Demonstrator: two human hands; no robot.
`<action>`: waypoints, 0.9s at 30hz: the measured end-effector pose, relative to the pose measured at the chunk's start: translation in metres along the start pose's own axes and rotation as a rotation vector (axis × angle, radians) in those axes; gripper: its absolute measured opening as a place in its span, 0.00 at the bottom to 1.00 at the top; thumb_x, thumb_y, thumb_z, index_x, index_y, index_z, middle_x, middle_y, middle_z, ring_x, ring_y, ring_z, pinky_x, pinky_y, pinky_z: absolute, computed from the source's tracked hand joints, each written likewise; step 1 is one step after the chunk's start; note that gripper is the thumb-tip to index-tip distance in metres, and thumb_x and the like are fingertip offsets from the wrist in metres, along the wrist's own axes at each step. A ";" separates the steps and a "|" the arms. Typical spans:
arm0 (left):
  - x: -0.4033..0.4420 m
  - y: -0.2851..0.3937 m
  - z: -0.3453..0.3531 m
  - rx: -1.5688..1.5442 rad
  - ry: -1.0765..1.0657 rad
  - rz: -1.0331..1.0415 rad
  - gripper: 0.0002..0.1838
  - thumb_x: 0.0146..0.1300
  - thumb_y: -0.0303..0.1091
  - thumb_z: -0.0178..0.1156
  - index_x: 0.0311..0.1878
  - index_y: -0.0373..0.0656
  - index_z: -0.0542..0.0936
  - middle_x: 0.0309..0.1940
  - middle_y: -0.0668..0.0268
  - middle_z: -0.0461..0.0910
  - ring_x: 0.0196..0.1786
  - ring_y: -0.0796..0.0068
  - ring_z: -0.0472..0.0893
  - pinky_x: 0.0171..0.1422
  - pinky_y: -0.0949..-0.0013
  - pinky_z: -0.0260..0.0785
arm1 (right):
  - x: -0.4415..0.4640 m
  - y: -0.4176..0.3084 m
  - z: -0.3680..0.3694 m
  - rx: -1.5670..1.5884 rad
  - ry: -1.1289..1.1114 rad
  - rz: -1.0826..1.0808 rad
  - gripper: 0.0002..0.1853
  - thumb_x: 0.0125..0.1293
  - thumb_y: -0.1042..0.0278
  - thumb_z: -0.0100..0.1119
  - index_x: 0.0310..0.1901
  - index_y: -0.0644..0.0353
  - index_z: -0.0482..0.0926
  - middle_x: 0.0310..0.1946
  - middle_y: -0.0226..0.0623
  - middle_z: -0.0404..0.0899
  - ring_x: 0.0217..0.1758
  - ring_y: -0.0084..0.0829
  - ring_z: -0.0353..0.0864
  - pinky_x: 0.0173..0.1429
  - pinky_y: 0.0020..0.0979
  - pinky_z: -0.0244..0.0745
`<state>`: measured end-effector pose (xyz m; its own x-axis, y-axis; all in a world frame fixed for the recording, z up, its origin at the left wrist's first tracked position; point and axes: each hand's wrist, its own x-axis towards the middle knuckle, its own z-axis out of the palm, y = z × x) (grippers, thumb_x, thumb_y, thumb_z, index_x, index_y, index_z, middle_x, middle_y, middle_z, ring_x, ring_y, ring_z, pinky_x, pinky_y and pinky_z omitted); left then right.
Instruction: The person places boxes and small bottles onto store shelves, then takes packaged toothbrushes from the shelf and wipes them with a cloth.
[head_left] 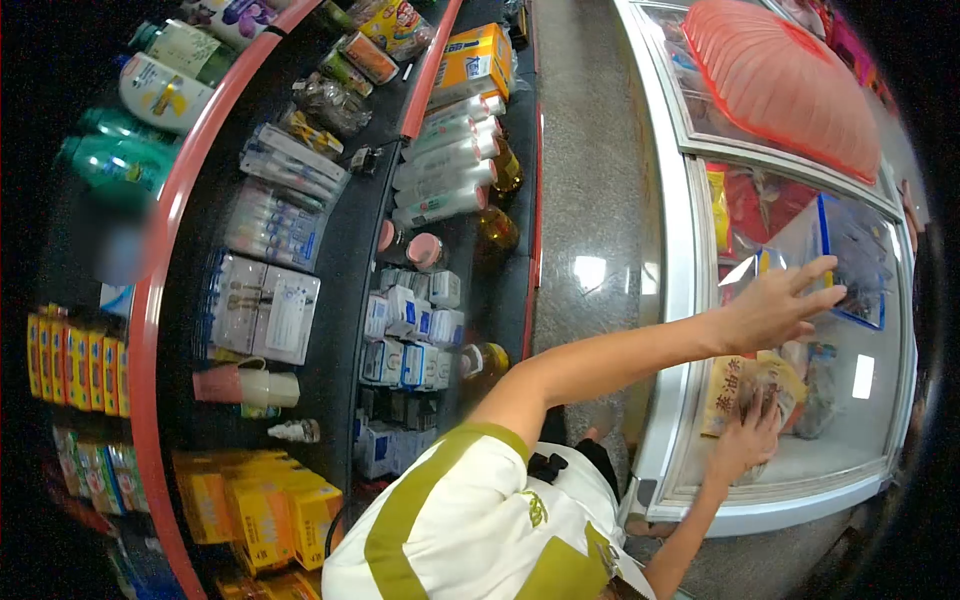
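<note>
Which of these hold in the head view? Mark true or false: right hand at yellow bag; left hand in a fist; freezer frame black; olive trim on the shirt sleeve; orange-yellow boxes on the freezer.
1. The right hand is at the yellow bag. True.
2. The left hand is in a fist. False: its fingers are spread.
3. The freezer has a black frame. False: the frame is white.
4. The shirt sleeve has olive trim. True.
5. The orange-yellow boxes are on the freezer. False: they are on the dark shelf.
</note>
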<state>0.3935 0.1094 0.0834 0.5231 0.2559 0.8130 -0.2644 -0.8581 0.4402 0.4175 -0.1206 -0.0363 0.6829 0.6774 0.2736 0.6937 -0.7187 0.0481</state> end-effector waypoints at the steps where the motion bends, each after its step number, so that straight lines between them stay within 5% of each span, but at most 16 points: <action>1: -0.010 -0.011 -0.017 0.012 0.001 -0.032 0.35 0.45 0.30 0.72 0.60 0.51 0.71 0.60 0.50 0.68 0.48 0.52 0.78 0.47 0.57 0.75 | -0.002 0.002 -0.007 0.059 0.017 -0.024 0.25 0.71 0.55 0.48 0.69 0.40 0.64 0.72 0.29 0.59 0.74 0.36 0.56 0.69 0.49 0.50; 5: -0.054 -0.075 -0.142 0.481 0.045 -0.186 0.30 0.52 0.36 0.70 0.60 0.47 0.72 0.60 0.52 0.69 0.58 0.52 0.74 0.63 0.56 0.68 | -0.008 -0.001 -0.005 -0.029 0.012 0.018 0.26 0.71 0.60 0.48 0.70 0.40 0.62 0.73 0.28 0.57 0.74 0.37 0.56 0.70 0.47 0.51; 9: -0.094 -0.131 -0.321 0.748 0.098 -0.583 0.26 0.52 0.34 0.67 0.55 0.39 0.73 0.56 0.52 0.71 0.59 0.51 0.70 0.65 0.55 0.60 | -0.013 -0.013 0.026 -0.327 0.102 0.121 0.25 0.73 0.58 0.42 0.71 0.36 0.60 0.73 0.26 0.56 0.74 0.34 0.56 0.70 0.50 0.49; 10: -0.104 -0.137 -0.359 1.023 0.147 -0.503 0.27 0.53 0.36 0.67 0.56 0.38 0.72 0.55 0.52 0.72 0.59 0.50 0.69 0.65 0.54 0.59 | -0.014 -0.011 0.029 -0.342 0.111 0.115 0.26 0.72 0.58 0.43 0.71 0.36 0.60 0.73 0.25 0.56 0.74 0.33 0.56 0.70 0.50 0.50; 14: -0.151 -0.154 -0.490 1.341 0.132 -0.699 0.34 0.53 0.41 0.68 0.61 0.37 0.69 0.59 0.47 0.67 0.64 0.45 0.64 0.68 0.47 0.55 | -0.018 0.008 0.040 -0.369 0.131 0.086 0.27 0.70 0.58 0.44 0.71 0.35 0.59 0.73 0.24 0.56 0.74 0.31 0.57 0.68 0.52 0.54; 16: -0.175 -0.160 -0.526 1.303 0.152 -0.894 0.38 0.53 0.44 0.69 0.63 0.35 0.66 0.62 0.44 0.65 0.67 0.43 0.61 0.70 0.46 0.53 | -0.020 0.016 0.045 -0.381 0.123 0.087 0.27 0.70 0.58 0.43 0.71 0.35 0.60 0.73 0.24 0.57 0.74 0.31 0.58 0.67 0.53 0.54; 20: -0.220 -0.175 -0.553 1.194 0.115 -0.935 0.38 0.56 0.44 0.68 0.64 0.33 0.66 0.61 0.43 0.68 0.63 0.45 0.68 0.68 0.53 0.59 | -0.015 0.011 0.039 -0.356 0.100 0.091 0.26 0.70 0.59 0.44 0.70 0.36 0.62 0.73 0.25 0.58 0.74 0.33 0.59 0.66 0.54 0.55; 25: -0.217 -0.161 -0.552 1.040 0.254 -0.976 0.26 0.57 0.22 0.59 0.61 0.37 0.71 0.58 0.51 0.74 0.61 0.51 0.73 0.65 0.60 0.65 | -0.004 0.004 0.024 -0.323 0.089 0.028 0.24 0.72 0.54 0.40 0.69 0.38 0.63 0.72 0.26 0.61 0.72 0.31 0.63 0.64 0.43 0.61; 27: -0.207 -0.149 -0.548 0.924 0.366 -1.009 0.25 0.57 0.22 0.59 0.60 0.37 0.72 0.57 0.51 0.75 0.58 0.52 0.76 0.62 0.62 0.67 | -0.005 0.014 0.031 -0.270 0.122 -0.012 0.24 0.73 0.54 0.38 0.69 0.39 0.63 0.71 0.26 0.61 0.71 0.32 0.64 0.64 0.44 0.61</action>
<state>-0.1189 0.4279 0.0585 -0.1087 0.9020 0.4178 0.7831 -0.1812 0.5949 0.4313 -0.1292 -0.0671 0.6312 0.6736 0.3846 0.6039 -0.7379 0.3014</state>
